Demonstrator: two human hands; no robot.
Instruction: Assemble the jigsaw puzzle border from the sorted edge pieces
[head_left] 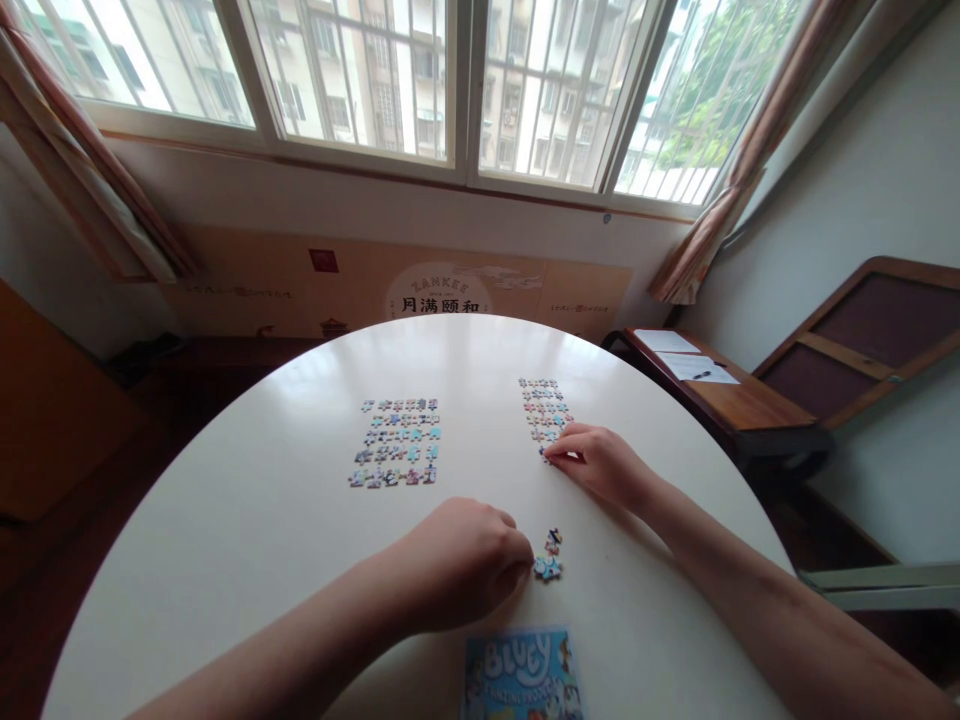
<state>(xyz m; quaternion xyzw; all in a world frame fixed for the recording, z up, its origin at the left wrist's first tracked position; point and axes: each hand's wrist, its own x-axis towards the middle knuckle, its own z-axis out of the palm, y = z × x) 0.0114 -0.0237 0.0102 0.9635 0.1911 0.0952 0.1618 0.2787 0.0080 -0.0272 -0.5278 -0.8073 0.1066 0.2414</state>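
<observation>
On the white round table (pixel 300 560), my right hand (pixel 600 460) pinches a small jigsaw puzzle piece (pixel 544 455) just below a block of puzzle pieces (pixel 544 400) laid in rows. My left hand (pixel 487 550) is curled, knuckles up, beside a few loose puzzle pieces (pixel 549 568) on its right; its fingertips are mostly hidden, so whether it holds a piece does not show. Further left lies another block of puzzle pieces (pixel 397 445), also set out in rows.
A blue "Bluey" box or picture card (pixel 521 675) lies at the near edge. Beyond the table on the right, a wooden side table (pixel 757 400) bears papers (pixel 679 355) and a pen. A printed cardboard panel (pixel 442 280) stands under the barred windows.
</observation>
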